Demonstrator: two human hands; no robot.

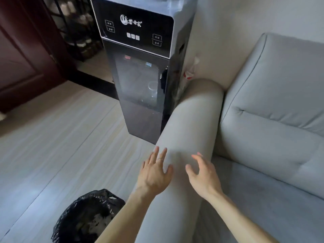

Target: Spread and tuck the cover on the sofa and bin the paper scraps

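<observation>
A light grey sofa (273,130) fills the right side, its rounded armrest (191,123) running up the middle of the view. My left hand (155,171) lies flat on the armrest's outer side with fingers spread and a ring on one finger. My right hand (204,173) hovers over the armrest's top, fingers loosely bent, holding nothing. A bin lined with a black bag (87,218) stands on the floor at the lower left, pale scraps showing inside it. The seat (263,207) beside the armrest looks darker grey and textured.
A tall black water dispenser (142,72) stands against the far end of the armrest. A dark red door (22,55) and a shoe rack (77,27) are at the back left. Pale striped floor (57,146) lies to the left.
</observation>
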